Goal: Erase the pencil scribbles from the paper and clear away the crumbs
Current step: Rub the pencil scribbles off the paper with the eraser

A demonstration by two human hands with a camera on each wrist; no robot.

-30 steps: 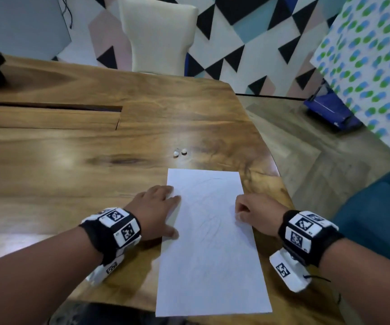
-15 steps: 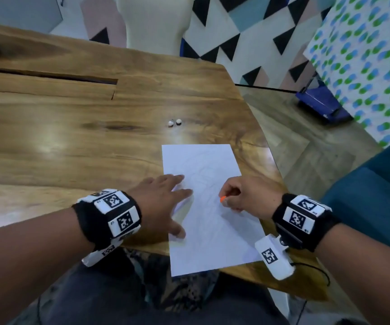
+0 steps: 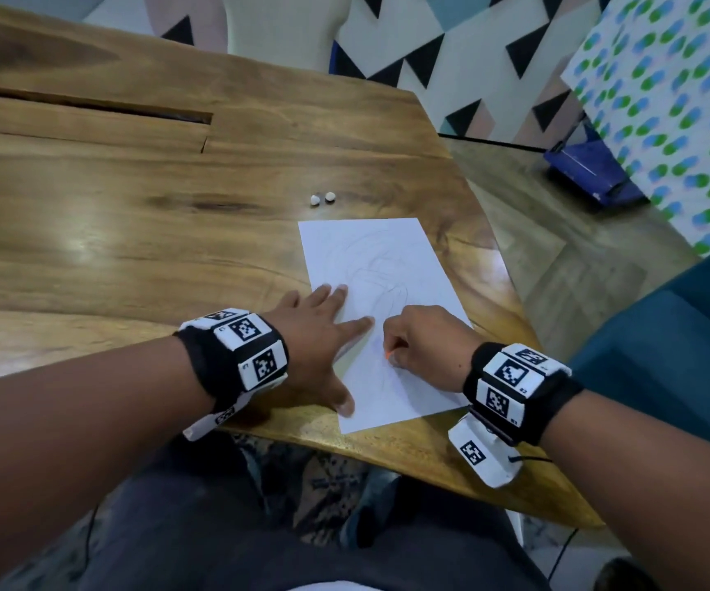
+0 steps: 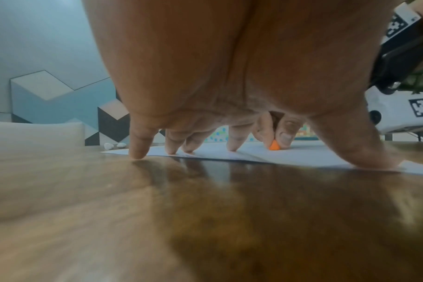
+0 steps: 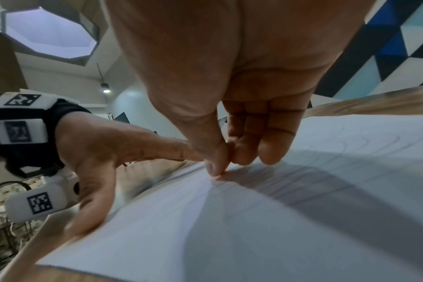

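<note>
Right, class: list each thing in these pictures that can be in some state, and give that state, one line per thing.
paper: flat on the table, faint pencil scribbles not yet erased
orange eraser: pinched at its top, tip down on the paper
left hand: fingers spread, pressing the paper's left edge
right hand: curled, pinching the eraser
two small white pieces: loose on the table, beyond the paper

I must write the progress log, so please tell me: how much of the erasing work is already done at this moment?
Done: the left hand presses the paper flat on the table. In hand: the right hand pinches a small orange eraser against the sheet. Left: pencil scribbles remain across the paper, so erasing has barely started, and no crumbs are visible yet.
</note>
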